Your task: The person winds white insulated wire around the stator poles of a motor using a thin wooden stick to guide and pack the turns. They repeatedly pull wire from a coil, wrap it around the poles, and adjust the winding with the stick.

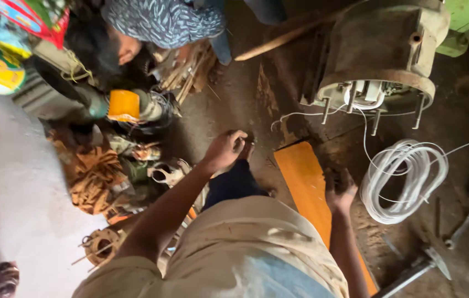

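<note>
My left hand (pixel 226 149) reaches forward over the dirty floor with its fingers curled shut. I cannot see anything held in it. My right hand (pixel 340 193) is dark with grime and rests with fingers spread at the right edge of an orange board (pixel 303 176) lying on the floor. A coil of white wire (pixel 408 179) lies just right of that hand. Its strands run up to a rusty round motor housing (pixel 380 47) at the top right. White windings and several bolts show at the housing's lower face.
Another person in a patterned shirt (pixel 162 19) crouches at the top. Copper wire scraps (pixel 94 179), an orange-labelled part (pixel 124 105) and small metal pieces crowd the left. A wooden stick (pixel 278 38) lies at top centre, and metal tools (pixel 427 259) lie at the lower right.
</note>
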Available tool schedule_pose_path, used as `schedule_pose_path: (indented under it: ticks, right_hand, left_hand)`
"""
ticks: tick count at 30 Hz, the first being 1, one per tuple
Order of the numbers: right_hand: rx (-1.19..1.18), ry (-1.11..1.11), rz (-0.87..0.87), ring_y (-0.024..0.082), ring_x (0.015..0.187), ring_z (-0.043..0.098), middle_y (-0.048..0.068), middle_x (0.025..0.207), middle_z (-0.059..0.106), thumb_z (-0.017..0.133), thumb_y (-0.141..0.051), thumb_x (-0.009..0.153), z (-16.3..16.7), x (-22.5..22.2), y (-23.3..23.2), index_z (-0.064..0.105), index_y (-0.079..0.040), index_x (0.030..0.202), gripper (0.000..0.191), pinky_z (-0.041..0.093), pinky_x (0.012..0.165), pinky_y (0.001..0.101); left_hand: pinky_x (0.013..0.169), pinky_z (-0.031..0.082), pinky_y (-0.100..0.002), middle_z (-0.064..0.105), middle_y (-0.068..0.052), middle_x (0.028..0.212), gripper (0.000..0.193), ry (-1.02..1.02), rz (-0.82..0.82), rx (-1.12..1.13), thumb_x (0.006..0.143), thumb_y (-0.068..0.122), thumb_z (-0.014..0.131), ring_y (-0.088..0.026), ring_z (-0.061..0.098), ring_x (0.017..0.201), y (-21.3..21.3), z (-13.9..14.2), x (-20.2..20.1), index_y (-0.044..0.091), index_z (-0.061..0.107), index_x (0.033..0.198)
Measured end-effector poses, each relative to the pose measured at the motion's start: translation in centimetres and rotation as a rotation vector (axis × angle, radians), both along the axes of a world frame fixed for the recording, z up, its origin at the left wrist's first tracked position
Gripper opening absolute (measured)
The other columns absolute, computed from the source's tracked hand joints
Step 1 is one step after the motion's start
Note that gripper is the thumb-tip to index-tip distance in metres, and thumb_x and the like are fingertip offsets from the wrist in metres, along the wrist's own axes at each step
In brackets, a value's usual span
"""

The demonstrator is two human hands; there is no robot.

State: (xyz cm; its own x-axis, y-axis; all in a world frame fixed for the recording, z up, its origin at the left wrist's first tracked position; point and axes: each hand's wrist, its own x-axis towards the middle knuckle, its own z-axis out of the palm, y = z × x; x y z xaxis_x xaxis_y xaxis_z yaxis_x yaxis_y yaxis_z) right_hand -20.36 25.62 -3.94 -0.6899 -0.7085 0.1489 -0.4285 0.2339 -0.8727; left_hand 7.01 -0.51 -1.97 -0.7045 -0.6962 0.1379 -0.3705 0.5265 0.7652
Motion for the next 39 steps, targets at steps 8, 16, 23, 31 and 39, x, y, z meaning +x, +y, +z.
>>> schedule_pose_path:
  ticks: [8,16,23,31,39]
  right_hand:
    - [-0.005,0.056,-0.02,0.012,0.072,0.065,0.007,0.086,0.071,0.069,-0.009,0.1,0.4,0.3,-0.3,0.072,0.0,0.11,0.014,0.053,0.069,0.0277]
    - [0.033,0.197,-0.018,0.016,0.073,0.07,0.01,0.085,0.071,0.07,-0.01,0.1,1.0,0.7,-0.5,0.072,-0.003,0.104,0.008,0.055,0.068,0.031]
    - [0.012,0.152,-0.021,0.017,0.074,0.071,0.01,0.086,0.072,0.069,-0.01,0.099,0.9,0.9,-0.3,0.071,-0.003,0.107,0.011,0.056,0.068,0.0308]
    - [0.031,0.088,-0.029,0.015,0.072,0.069,0.009,0.088,0.072,0.068,-0.01,0.099,1.2,1.2,-0.4,0.072,-0.004,0.109,0.013,0.055,0.068,0.0301]
    - [0.004,0.111,-0.031,0.016,0.078,0.071,0.011,0.095,0.073,0.069,-0.01,0.097,2.1,1.9,-0.6,0.072,-0.004,0.11,0.015,0.057,0.071,0.0309]
  left_hand:
    - [0.081,0.058,-0.042,0.073,-0.018,0.104,0.021,0.01,0.012,0.081,0.095,0.014,0.064,-0.034,0.073,0.091,0.6,-0.8,-0.6,0.005,0.068,0.113]
    - [0.083,0.057,-0.042,0.074,-0.018,0.101,0.023,-0.045,0.045,0.18,0.096,0.017,0.066,-0.033,0.073,0.093,-0.8,-0.6,-1.0,0.007,0.069,0.116]
    - [0.083,0.057,-0.042,0.073,-0.019,0.106,0.022,-0.001,0.032,0.058,0.094,0.015,0.067,-0.035,0.071,0.096,-1.3,-1.4,-1.8,0.006,0.07,0.114]
    - [0.083,0.058,-0.041,0.073,-0.018,0.107,0.023,0.093,0.083,0.027,0.093,0.012,0.07,-0.033,0.073,0.095,-1.2,-2.7,-0.4,0.005,0.068,0.115]
    - [0.081,0.06,-0.036,0.076,-0.015,0.109,0.023,0.176,0.289,0.035,0.098,0.02,0.07,-0.027,0.076,0.098,-4.6,-1.7,1.1,0.009,0.069,0.118]
